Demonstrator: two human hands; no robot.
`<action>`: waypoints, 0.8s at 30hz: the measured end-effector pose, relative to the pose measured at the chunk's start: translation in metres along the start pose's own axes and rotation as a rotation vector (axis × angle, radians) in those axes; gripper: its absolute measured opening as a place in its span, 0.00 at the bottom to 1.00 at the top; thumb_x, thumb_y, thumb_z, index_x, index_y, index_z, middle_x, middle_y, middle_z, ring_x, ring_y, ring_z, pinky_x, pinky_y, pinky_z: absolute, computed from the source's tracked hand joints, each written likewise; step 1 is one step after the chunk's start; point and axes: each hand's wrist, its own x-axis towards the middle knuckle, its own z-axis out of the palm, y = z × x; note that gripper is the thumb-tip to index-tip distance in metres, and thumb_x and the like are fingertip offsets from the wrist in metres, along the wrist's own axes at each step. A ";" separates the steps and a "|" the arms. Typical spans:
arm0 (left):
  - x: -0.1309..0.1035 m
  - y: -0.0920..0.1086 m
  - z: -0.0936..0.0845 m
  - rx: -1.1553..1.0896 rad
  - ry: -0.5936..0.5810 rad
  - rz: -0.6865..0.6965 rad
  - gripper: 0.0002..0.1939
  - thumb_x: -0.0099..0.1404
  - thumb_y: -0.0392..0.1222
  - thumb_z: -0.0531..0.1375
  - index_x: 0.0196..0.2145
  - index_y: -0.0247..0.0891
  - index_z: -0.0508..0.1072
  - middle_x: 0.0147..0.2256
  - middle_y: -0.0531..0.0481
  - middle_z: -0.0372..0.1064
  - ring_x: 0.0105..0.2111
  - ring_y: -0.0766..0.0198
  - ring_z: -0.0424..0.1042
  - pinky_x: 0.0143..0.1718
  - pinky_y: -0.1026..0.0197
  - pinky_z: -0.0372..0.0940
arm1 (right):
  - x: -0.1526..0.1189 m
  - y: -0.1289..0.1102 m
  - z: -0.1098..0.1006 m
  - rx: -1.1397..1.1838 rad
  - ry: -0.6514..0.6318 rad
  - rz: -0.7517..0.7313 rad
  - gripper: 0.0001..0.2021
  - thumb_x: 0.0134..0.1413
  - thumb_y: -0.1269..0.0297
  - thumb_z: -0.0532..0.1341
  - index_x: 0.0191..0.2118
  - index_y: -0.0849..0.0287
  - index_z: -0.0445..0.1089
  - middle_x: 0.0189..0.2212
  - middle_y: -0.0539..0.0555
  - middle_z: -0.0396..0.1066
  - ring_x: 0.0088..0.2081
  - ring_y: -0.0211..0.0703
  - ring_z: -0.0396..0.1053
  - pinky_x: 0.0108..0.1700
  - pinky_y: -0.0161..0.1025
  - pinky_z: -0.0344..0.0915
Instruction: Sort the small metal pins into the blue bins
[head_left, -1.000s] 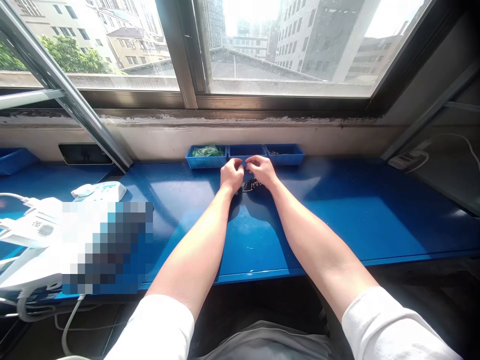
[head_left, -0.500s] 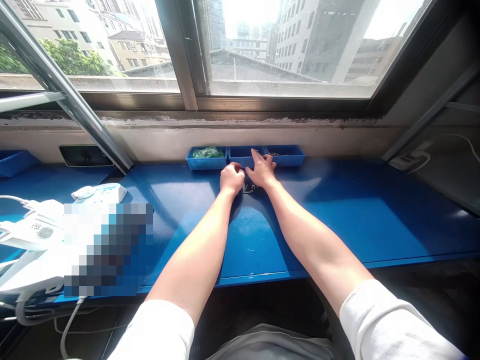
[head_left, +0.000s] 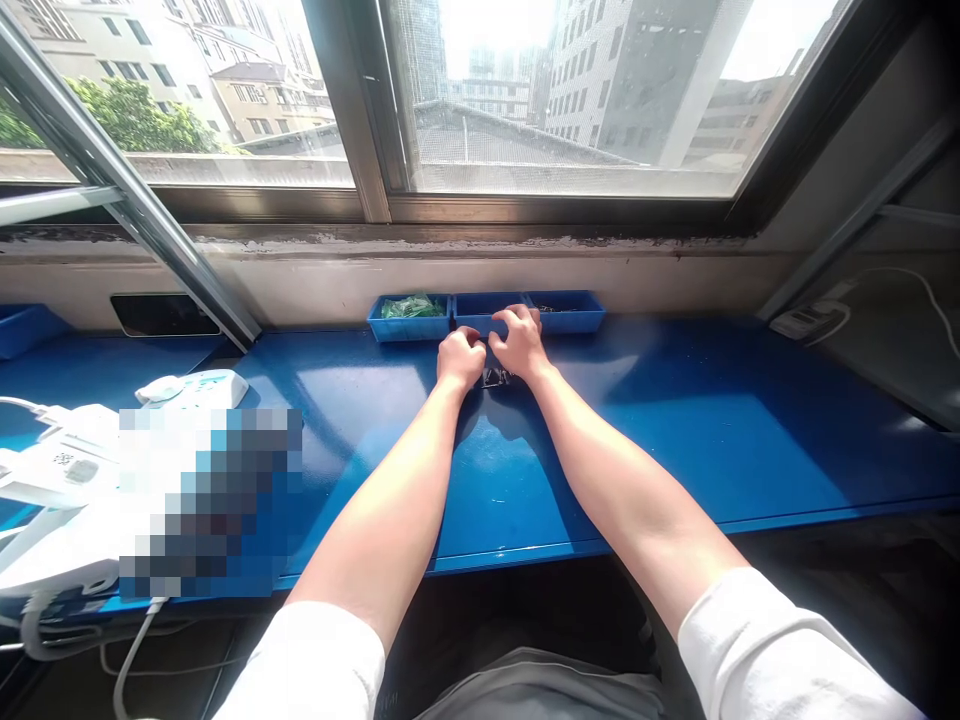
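Observation:
Just in front of a row of blue bins, both hands work close together over the blue tabletop [head_left: 495, 480]. My left hand [head_left: 460, 360] is closed, thumb and fingers pinched; whatever they hold is too small to make out. My right hand [head_left: 519, 345] has its fingers curved and apart, with nothing visible in them, before the middle bin [head_left: 471, 322]. Small thin metal pieces [head_left: 495, 378] lie on the table between the wrists. The left bin [head_left: 411, 328] contains green plastic packets [head_left: 409, 306], and the right bin [head_left: 576, 322] has small dark metal pieces inside.
A white power strip [head_left: 196, 390] with plugs and cables covers the left side, beside a blurred-out patch. A metal shelf post [head_left: 187, 255] rises behind it, near a black phone-like slab [head_left: 163, 314]. The window [head_left: 555, 110] is at the back; a white adapter [head_left: 802, 320] sits far right.
My right hand has drawn back slightly from the middle bin, its outstretched finger now curled. My left hand keeps its pinch in nearly the same place.

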 end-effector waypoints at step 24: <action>0.002 0.001 -0.004 -0.055 0.061 -0.070 0.15 0.59 0.34 0.50 0.39 0.39 0.74 0.40 0.46 0.75 0.43 0.56 0.72 0.46 0.59 0.64 | -0.013 -0.014 0.005 -0.105 -0.493 -0.245 0.20 0.55 0.56 0.54 0.51 0.58 0.62 0.48 0.61 0.62 0.48 0.57 0.59 0.47 0.53 0.60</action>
